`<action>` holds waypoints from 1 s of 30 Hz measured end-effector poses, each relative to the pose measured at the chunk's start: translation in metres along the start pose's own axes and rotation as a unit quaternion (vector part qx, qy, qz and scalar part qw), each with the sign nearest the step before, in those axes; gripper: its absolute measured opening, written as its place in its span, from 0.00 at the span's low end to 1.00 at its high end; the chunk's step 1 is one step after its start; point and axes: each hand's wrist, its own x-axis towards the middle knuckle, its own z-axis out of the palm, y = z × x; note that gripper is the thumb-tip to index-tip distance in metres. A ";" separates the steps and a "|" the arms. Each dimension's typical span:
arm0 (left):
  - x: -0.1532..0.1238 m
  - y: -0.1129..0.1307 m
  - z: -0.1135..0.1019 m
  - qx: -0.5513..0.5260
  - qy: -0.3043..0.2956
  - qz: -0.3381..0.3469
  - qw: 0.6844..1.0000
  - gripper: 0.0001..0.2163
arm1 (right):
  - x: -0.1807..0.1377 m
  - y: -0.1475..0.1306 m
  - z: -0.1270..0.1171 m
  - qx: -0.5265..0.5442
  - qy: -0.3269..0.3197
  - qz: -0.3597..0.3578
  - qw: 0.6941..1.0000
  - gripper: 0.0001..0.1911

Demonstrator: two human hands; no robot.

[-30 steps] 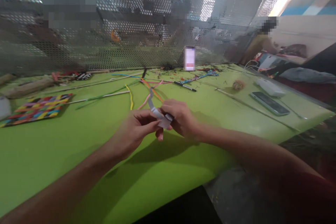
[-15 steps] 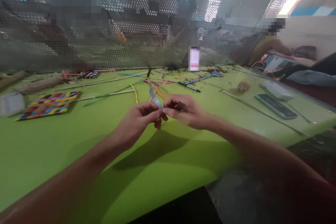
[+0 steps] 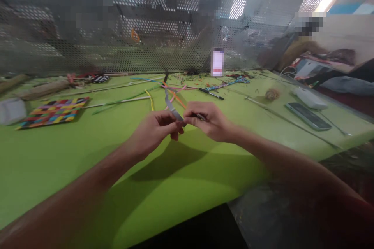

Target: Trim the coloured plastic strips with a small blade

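Note:
Both of my hands meet above the middle of the green table (image 3: 58,171). My left hand (image 3: 156,130) pinches the lower end of a thin grey strip (image 3: 170,106) that curves up and away from my fingers. My right hand (image 3: 209,120) is closed too, its fingertips pressed to the same strip right beside the left thumb; a small dark object shows between its fingers, which I cannot make out. Behind my hands lie several loose coloured strips (image 3: 152,99) in yellow, orange, pink and green.
A colourful woven mat (image 3: 52,112) lies at the left. A black pen (image 3: 210,93), a blue braided piece (image 3: 228,84), a phone (image 3: 308,115) and a white box (image 3: 309,98) lie to the right. A perforated metal screen (image 3: 146,27) closes the far edge. A person sits at the far right.
The hands have risen slightly and moved a little farther out over the table. The pale folded end of the strip seen a second ago is now hidden in my fingers.

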 end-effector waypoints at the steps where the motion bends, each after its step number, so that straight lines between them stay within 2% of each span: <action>1: 0.000 0.000 0.001 0.000 -0.005 -0.005 1.000 0.07 | 0.000 0.001 0.000 -0.001 0.007 0.003 1.000 0.12; 4: -0.001 -0.003 0.005 -0.010 -0.022 -0.026 0.999 0.07 | 0.002 0.005 0.001 0.001 0.031 0.011 0.999 0.14; 7: -0.001 -0.008 0.008 -0.010 -0.065 -0.034 0.997 0.05 | 0.003 0.008 -0.001 -0.023 0.066 0.000 0.998 0.14; 11: -0.006 -0.012 0.011 0.039 -0.141 -0.042 0.988 0.05 | 0.007 0.017 -0.007 -0.146 0.121 -0.022 0.982 0.10; 14: -0.008 -0.014 0.012 0.045 -0.189 -0.069 0.979 0.06 | 0.019 0.032 -0.015 -0.276 0.119 -0.016 0.954 0.11; 19: -0.003 -0.012 0.007 -0.017 -0.200 -0.065 0.977 0.07 | 0.063 0.066 -0.035 -0.442 0.061 0.052 0.894 0.11; 21: -0.002 -0.010 0.004 -0.033 -0.218 -0.071 0.973 0.07 | 0.082 0.081 -0.046 -0.484 0.044 0.066 0.872 0.13; 25: -0.004 -0.009 0.003 -0.043 -0.308 -0.094 0.946 0.07 | 0.110 0.105 -0.075 -0.549 0.027 0.110 0.828 0.17; 27: -0.005 -0.009 0.004 -0.047 -0.336 -0.108 0.934 0.08 | 0.117 0.114 -0.093 -0.576 0.016 0.142 0.805 0.18; 30: -0.006 -0.009 0.004 -0.047 -0.349 -0.118 0.929 0.09 | 0.118 0.122 -0.123 -0.609 0.000 0.181 0.772 0.16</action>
